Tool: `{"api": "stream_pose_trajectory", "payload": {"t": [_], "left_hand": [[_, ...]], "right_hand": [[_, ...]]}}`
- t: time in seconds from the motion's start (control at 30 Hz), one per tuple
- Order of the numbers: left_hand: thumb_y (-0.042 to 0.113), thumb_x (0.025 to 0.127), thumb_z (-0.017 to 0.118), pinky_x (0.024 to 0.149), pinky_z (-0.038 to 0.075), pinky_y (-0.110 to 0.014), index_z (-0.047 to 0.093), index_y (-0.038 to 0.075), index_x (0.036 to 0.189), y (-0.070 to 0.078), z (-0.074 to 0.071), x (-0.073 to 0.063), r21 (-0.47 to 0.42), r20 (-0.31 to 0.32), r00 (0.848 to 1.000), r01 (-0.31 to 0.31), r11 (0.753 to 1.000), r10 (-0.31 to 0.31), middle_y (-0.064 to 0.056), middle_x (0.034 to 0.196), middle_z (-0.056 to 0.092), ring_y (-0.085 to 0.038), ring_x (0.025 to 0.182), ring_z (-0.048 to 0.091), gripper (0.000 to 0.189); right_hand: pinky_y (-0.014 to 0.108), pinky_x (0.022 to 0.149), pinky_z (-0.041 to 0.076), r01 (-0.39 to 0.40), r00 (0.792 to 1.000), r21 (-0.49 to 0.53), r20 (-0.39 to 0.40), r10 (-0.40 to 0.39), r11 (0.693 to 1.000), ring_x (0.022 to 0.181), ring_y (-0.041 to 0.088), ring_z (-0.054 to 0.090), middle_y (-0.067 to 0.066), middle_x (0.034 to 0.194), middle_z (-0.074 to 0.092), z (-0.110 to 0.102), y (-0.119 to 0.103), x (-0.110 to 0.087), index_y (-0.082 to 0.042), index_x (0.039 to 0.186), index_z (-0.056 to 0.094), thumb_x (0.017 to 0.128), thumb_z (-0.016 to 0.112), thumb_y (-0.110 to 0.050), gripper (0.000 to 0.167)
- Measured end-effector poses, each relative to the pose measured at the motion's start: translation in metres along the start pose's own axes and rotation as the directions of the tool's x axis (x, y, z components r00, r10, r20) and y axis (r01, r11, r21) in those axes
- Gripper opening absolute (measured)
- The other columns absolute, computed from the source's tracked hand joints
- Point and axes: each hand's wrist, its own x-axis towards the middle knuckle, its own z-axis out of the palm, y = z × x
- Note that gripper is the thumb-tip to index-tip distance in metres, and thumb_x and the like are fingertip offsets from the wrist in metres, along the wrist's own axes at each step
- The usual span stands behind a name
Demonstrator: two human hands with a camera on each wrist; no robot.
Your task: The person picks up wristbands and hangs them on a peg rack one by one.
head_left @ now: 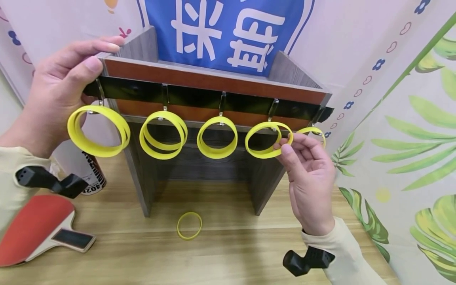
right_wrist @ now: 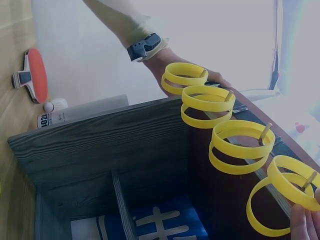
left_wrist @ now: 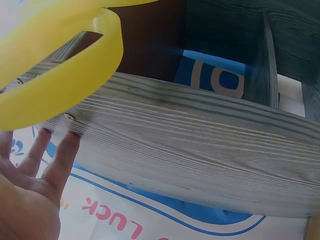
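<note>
My left hand (head_left: 58, 85) holds the upper left corner of a grey wooden rack (head_left: 217, 73), its thumb near the front edge. In the left wrist view, fingertips (left_wrist: 70, 142) rest against the rack's side board. Several metal hooks (head_left: 222, 103) stick out of the black strip (head_left: 194, 95) along its front. Pairs of yellow rings hang from them, such as the leftmost rings (head_left: 122, 130) and middle rings (head_left: 234, 138). My right hand (head_left: 310, 178) pinches a yellow ring (head_left: 264, 153) on the second hook from the right. Behind that hand, the rightmost ring (head_left: 309, 130) is partly hidden.
A loose yellow ring (head_left: 189, 238) lies on the wooden table (head_left: 213, 261) before the rack. At left are a red table tennis bat (head_left: 39, 221), a white tube (head_left: 89, 174) and a shuttlecock (right_wrist: 56, 105). A printed curtain (head_left: 402, 158) hangs at right.
</note>
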Motion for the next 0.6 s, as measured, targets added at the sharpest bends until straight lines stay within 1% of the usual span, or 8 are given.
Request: {"api": "stream_pose_trajectory", "payload": {"t": [0.07,0.23,0.4,0.47,0.6], "left_hand": [[0.011,0.105,0.059,0.089,0.058,-0.011,0.066,0.006,0.138,0.0001,0.0002,-0.0003,0.000,0.003,1.000,-0.003,1.000,0.003,-0.003,0.160,0.052,-0.022,0.136,0.055,0.035],[0.011,0.104,0.059,0.088,0.060,-0.014,0.066,0.005,0.138,-0.0019,-0.0003,0.0006,-0.036,0.001,1.000,0.005,0.999,-0.005,-0.004,0.160,0.052,-0.023,0.137,0.054,0.035],[0.011,0.103,0.060,0.085,0.061,-0.015,0.066,0.004,0.138,-0.0033,-0.0011,0.0009,-0.036,-0.003,1.000,0.013,0.999,-0.013,-0.005,0.161,0.050,-0.025,0.139,0.052,0.036],[0.011,0.103,0.060,0.085,0.061,-0.015,0.065,0.003,0.138,-0.0030,-0.0002,0.0011,-0.025,-0.010,1.000,0.008,1.000,-0.008,-0.006,0.160,0.051,-0.026,0.138,0.052,0.036],[0.011,0.103,0.061,0.085,0.061,-0.016,0.065,0.003,0.138,-0.0040,0.0002,0.0015,-0.042,-0.008,1.000,0.004,0.999,-0.004,-0.006,0.160,0.051,-0.025,0.135,0.054,0.036]], "right_hand": [[0.030,0.095,0.063,-0.009,1.000,-0.001,-0.005,0.009,1.000,0.098,0.016,0.074,0.011,0.107,0.070,-0.0009,0.0008,0.0003,0.002,0.117,0.064,0.098,0.063,0.009,0.021],[0.029,0.094,0.064,-0.049,0.999,-0.056,-0.015,0.048,0.997,0.096,0.015,0.075,0.010,0.106,0.071,-0.0023,0.0023,0.0001,0.000,0.117,0.064,0.098,0.063,0.008,0.021],[0.028,0.092,0.064,-0.093,0.996,-0.089,-0.022,0.091,0.992,0.096,0.014,0.074,0.008,0.105,0.071,-0.0031,0.0062,-0.0011,-0.002,0.117,0.065,0.098,0.063,0.009,0.022],[0.028,0.092,0.064,-0.105,0.994,-0.095,-0.027,0.103,0.990,0.095,0.014,0.074,0.008,0.105,0.071,-0.0033,0.0075,-0.0019,-0.002,0.117,0.065,0.098,0.063,0.009,0.023],[0.028,0.093,0.064,-0.123,0.992,-0.129,-0.021,0.121,0.984,0.097,0.014,0.074,0.008,0.106,0.071,-0.0033,0.0084,-0.0045,-0.002,0.118,0.065,0.098,0.063,0.008,0.022]]}}
